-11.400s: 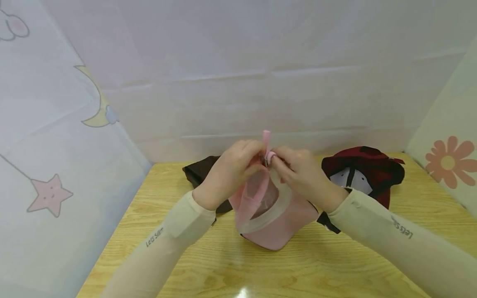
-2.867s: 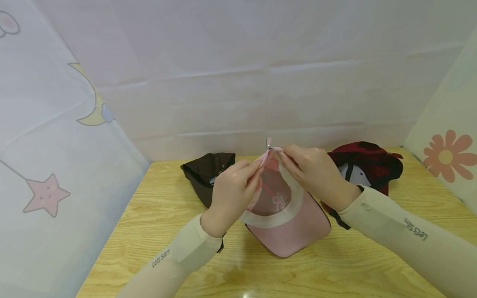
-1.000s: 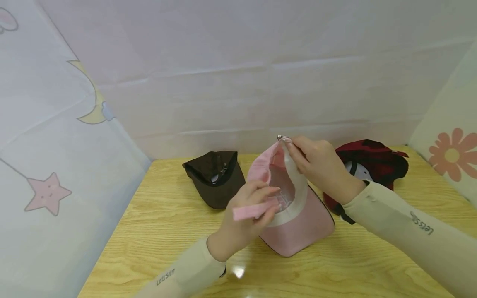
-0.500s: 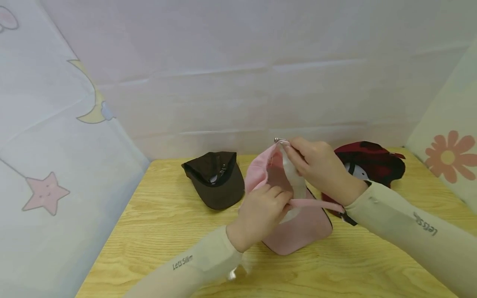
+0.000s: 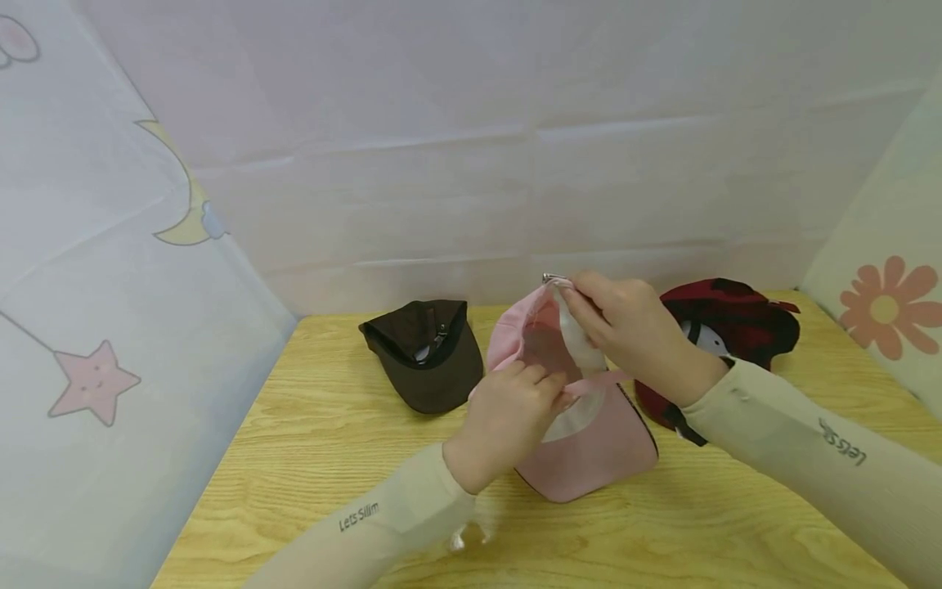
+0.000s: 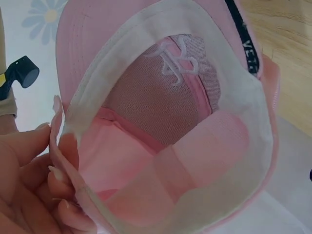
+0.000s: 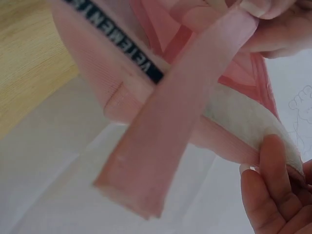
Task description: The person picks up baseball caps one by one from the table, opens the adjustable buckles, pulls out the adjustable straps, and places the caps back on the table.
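A pink baseball cap [image 5: 589,466] is held over the table with its opening toward me and its brim low at the right. My left hand [image 5: 504,417] pinches its pink back strap [image 5: 599,380] in front of the opening. In the right wrist view the free end of that strap [image 7: 146,146] hangs large across the picture. My right hand [image 5: 625,327] grips the cap's back edge, beside a small metal buckle [image 5: 552,278]. The left wrist view looks inside, at a white sweatband [image 6: 180,17] and white embroidery [image 6: 173,61].
A dark brown cap [image 5: 434,384] lies at the back left of the wooden table [image 5: 294,458], its opening facing up. At the right, partly behind my right arm, sits a red and black cap [image 5: 724,319]. Printed cloth walls [image 5: 441,164] stand around the table.
Earlier both hands worked together at the buckle, with the strap end sticking up there. Now the strap is free of it; my left hand has drawn it down and swung its end right.
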A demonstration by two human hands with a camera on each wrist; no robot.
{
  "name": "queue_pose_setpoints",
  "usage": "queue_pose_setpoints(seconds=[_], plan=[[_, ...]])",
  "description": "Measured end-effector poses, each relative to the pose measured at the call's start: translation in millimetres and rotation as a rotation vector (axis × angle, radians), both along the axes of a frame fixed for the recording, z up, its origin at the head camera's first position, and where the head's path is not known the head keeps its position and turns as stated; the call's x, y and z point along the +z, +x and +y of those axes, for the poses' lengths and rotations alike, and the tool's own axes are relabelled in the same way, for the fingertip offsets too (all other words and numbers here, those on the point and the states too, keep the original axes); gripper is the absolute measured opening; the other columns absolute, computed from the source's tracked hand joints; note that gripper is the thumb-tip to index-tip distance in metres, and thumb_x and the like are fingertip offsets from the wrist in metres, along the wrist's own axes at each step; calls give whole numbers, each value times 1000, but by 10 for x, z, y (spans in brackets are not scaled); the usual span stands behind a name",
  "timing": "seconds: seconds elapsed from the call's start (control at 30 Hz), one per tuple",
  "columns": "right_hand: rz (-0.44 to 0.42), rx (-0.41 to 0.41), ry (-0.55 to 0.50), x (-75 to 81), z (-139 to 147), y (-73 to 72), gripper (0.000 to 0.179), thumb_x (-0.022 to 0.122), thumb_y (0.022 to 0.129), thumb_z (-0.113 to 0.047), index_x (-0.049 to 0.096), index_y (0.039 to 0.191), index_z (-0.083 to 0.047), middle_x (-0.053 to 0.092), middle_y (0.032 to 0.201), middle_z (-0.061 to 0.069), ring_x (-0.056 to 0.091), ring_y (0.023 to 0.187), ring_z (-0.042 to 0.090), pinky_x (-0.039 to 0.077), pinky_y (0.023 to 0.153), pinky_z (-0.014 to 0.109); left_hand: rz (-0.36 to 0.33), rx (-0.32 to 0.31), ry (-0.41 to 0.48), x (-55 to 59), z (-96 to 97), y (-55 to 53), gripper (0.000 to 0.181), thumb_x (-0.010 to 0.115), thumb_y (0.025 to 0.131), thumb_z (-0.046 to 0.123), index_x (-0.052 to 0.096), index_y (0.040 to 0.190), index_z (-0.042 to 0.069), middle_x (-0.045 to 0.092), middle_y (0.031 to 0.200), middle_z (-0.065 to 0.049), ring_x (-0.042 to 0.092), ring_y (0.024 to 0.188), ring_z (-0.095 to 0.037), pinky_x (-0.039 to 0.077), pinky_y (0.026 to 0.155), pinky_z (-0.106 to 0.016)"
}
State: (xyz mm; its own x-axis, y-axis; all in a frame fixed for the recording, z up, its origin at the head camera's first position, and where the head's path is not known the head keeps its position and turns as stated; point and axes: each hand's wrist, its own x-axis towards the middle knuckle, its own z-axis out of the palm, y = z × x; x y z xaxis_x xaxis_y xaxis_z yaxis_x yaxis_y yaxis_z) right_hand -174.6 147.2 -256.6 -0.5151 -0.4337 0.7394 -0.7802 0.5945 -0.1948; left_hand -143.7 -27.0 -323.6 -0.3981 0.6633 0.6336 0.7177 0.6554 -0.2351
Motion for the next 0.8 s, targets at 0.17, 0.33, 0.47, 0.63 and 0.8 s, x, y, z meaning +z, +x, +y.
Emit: queue_pose_setpoints(seconds=[0.17, 0.33, 0.47, 0.63, 0.8], plan=[[25, 8, 3, -14, 4, -18, 16, 65, 85, 9, 55, 79, -3, 35, 54, -6, 27, 42, 4, 27, 40, 23, -31, -33, 74, -16, 10, 9, 18, 77, 84, 24, 72, 96, 11, 64, 83, 1, 60, 71, -12, 49, 67, -22], [29, 0, 1, -21, 5, -35, 16, 64, 85, 8, 55, 77, -3, 34, 54, -6, 26, 42, 3, 27, 40, 23, -23, -64, 111, -50, -7, 18, 21, 78, 84, 21, 71, 102, 11, 63, 91, -1, 60, 72, -12, 49, 65, -21], [-10, -11, -14, -20, 5, -36, 17, 64, 87, 7, 56, 77, -4, 36, 53, -7, 30, 41, 4, 28, 40, 23, 3, -94, 125, -85, -45, 30, 18, 78, 84, 19, 71, 99, 12, 61, 92, -1, 60, 71, -12, 48, 65, -19], [-72, -37, -31, -28, 9, -47, 18, 62, 91, 4, 55, 77, -5, 42, 51, -8, 41, 42, 5, 31, 41, 22, -11, -148, 148, -118, -108, 77, 22, 81, 79, 16, 70, 98, 13, 60, 94, -1, 60, 73, -11, 47, 68, -16], [-94, -47, -30, -37, 22, -62, 15, 61, 92, 3, 57, 79, -4, 45, 51, -6, 44, 42, 5, 34, 41, 23, -133, -197, 265, -173, -194, 136, 31, 83, 76, 10, 65, 101, 7, 58, 94, -5, 61, 76, -11, 48, 72, -14]])
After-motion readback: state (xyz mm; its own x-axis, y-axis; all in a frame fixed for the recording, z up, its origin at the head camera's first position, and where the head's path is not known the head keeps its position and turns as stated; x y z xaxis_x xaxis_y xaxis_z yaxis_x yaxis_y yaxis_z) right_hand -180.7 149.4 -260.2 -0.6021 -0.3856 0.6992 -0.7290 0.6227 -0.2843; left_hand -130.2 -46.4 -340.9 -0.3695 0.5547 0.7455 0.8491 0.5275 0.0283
